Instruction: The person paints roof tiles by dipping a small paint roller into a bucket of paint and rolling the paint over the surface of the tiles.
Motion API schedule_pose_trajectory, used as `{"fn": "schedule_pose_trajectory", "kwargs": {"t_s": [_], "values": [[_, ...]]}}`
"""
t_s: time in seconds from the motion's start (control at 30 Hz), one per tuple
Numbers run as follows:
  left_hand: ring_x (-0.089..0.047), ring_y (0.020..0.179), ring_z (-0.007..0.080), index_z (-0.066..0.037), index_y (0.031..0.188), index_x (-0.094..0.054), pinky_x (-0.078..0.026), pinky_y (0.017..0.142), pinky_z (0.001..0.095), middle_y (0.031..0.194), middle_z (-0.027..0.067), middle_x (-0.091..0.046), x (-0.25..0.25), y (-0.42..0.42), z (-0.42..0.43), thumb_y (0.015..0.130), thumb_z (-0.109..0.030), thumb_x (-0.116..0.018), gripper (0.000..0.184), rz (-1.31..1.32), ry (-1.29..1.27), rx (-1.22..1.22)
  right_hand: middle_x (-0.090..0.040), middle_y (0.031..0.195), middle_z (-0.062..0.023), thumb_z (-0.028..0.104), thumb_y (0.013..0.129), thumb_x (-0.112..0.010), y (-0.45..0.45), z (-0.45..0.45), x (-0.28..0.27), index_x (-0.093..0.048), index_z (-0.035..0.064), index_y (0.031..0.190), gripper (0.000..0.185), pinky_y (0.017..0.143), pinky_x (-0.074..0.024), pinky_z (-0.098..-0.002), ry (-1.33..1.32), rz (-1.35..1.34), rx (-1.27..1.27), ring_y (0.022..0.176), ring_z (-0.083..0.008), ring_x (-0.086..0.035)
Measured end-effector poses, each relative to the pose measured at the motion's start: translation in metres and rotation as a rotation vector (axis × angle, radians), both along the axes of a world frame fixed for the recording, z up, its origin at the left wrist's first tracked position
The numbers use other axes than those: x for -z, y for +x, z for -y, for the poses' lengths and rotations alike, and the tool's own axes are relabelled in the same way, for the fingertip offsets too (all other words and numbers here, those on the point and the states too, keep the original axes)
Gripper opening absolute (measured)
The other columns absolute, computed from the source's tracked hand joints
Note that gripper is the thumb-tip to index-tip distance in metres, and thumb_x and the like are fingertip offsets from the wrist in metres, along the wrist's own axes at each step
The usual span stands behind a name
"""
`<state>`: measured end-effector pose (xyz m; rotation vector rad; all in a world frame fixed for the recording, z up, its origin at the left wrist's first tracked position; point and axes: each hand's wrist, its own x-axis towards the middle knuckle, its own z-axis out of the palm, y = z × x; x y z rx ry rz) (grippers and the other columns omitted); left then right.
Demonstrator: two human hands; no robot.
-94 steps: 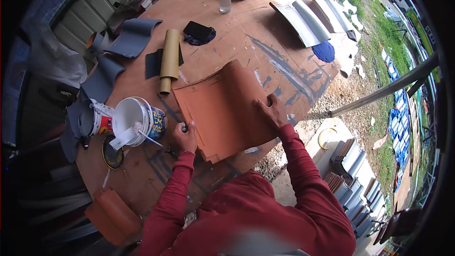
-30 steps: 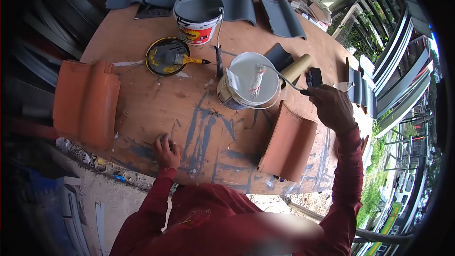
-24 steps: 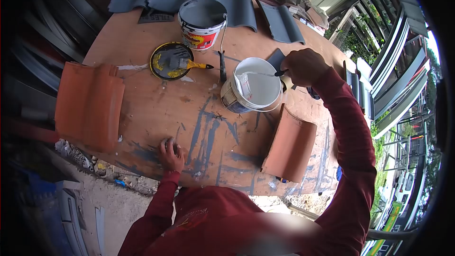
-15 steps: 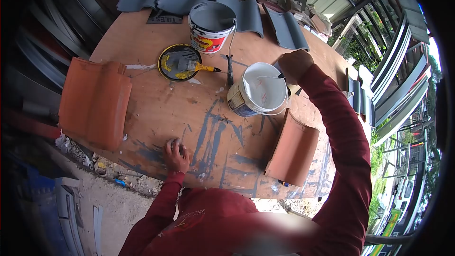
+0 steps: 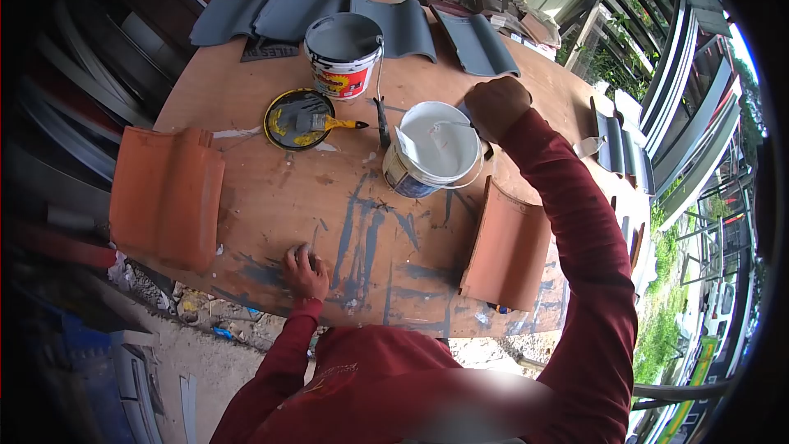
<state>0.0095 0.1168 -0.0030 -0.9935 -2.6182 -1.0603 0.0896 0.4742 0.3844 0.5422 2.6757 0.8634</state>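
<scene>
My right hand [image 5: 497, 108] is a fist beside the right rim of a white bucket [image 5: 417, 184]. It grips a thin-shafted tool [image 5: 452, 123] with a dark handle, which reaches over the rim into the bucket; the tool's lower end is hard to make out. White material shows inside, and a pale flat piece [image 5: 408, 146] leans at the inner left wall. Down at the near edge of the wooden table [image 5: 271, 222], my left hand [image 5: 305, 273] rests with its fingers bent and apart, holding nothing. An orange roof tile [image 5: 507, 247] lies right of the bucket.
Behind stands a bucket of grey paint [image 5: 341, 80]. A paint-smeared lid [image 5: 279, 133] carries a yellow-handled brush [image 5: 341, 123]. Orange tiles [image 5: 164, 197] are stacked at left. Grey tiles [image 5: 394, 25] line the far edge, and more grey tiles [image 5: 610, 140] stand at right.
The view has shifted slightly. My right hand has shifted a little at the white bucket, still gripping the tool, and the pale flat piece now shows at the inner wall. My left hand stays put.
</scene>
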Motion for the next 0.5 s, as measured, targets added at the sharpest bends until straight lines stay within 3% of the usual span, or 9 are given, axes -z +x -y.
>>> {"fn": "schedule_pose_trajectory", "kwargs": {"t_s": [0.1, 0.37, 0.5], "values": [[-0.054, 0.112, 0.0407, -0.004, 0.121, -0.063, -0.046, 0.096, 0.0526, 0.123, 0.0178, -0.055, -0.001, 0.001, -0.001, 0.085, -0.014, -0.071, 0.038, -0.001, 0.002, -0.001, -0.077, 0.085, -0.0089, 0.017, 0.086, -0.065, 0.010, 0.009, -0.013, -0.079, 0.0147, 0.081, 0.015, 0.069, -0.0575, -0.0407, -0.003, -0.091, -0.062, 0.080, -0.0262, -0.076], [-0.054, 0.113, 0.0410, -0.005, 0.121, -0.063, -0.046, 0.097, 0.0528, 0.122, 0.0179, -0.056, 0.001, 0.001, 0.001, 0.086, -0.016, -0.070, 0.037, -0.018, -0.008, -0.006, -0.077, 0.080, -0.0084, 0.020, 0.084, -0.068, 0.020, 0.013, 0.030, -0.081, 0.0161, 0.080, 0.015, 0.066, -0.0570, -0.0380, 0.022, -0.219, -0.073, 0.077, -0.0250, -0.077], [-0.055, 0.112, 0.0414, -0.006, 0.121, -0.064, -0.047, 0.096, 0.0532, 0.122, 0.0181, -0.056, 0.003, 0.005, -0.001, 0.087, -0.017, -0.069, 0.036, -0.016, -0.019, -0.021, -0.072, 0.069, -0.0097, 0.015, 0.078, -0.070, 0.044, 0.032, 0.015, -0.076, 0.0134, 0.069, 0.011, 0.059, -0.0557, -0.0405, 0.042, -0.366, -0.135, 0.067, -0.0272, -0.074]]}}
